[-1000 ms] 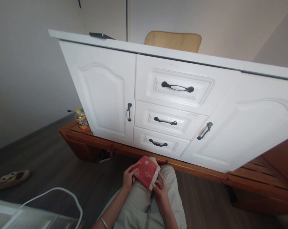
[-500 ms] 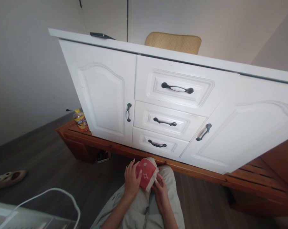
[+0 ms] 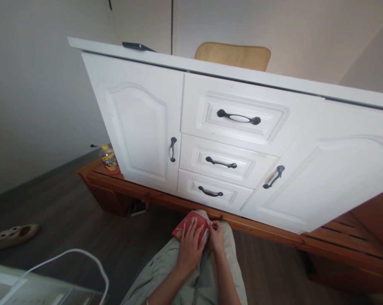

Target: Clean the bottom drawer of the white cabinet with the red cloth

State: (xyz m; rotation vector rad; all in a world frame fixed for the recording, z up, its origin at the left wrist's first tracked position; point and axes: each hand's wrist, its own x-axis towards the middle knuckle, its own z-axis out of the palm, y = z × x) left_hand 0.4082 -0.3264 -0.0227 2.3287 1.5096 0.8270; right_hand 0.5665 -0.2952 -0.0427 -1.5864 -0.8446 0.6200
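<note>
A red patterned cloth piece point(image 3: 180, 230) with a pale edge rests on my lap; whether it is a pouch or a folded cloth I cannot tell. Across its top lies my left hand point(image 3: 191, 241), palm down with fingers spread. At the right edge of the cloth, my right hand point(image 3: 216, 237) has its fingertips pinched together on the pale border. Both hands are over the knees of my light grey trousers point(image 3: 166, 267). Part of the cloth is hidden under the left hand.
Ahead stands a white cabinet point(image 3: 140, 127) with dark handles on a brown wooden bench point(image 3: 178, 205). A yellow-capped bottle point(image 3: 110, 161) is at its left. A white cable point(image 3: 67, 252) loops at lower left, and a slipper point(image 3: 16, 235) lies on the floor.
My left hand has slid right and now lies flat over the cloth's middle. The cloth has turned and shifted left, while my right hand has moved up to its upper right edge.
</note>
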